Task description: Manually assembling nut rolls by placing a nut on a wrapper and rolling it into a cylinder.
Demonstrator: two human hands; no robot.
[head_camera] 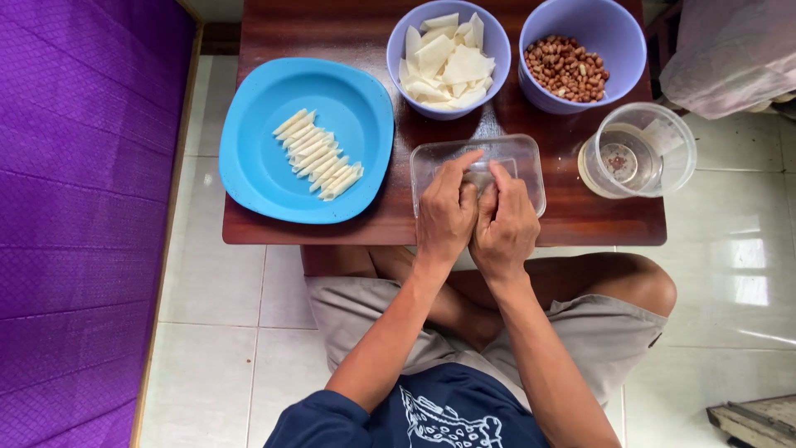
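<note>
On the table (348, 25) before me, the plate (257, 158) sits at the left with rolls (317, 154) lying in a row on it. The tub (522, 162) is in the middle, under my left hand (446, 217) and right hand (504, 228), which touch. Behind it stand the bowl of wrappers (448, 58) and, to its right, the bowl of peanuts (580, 62). The cup (637, 151) is right of the tub

Bright daylight, sharp; glare on floor tiles (746, 274)
</note>
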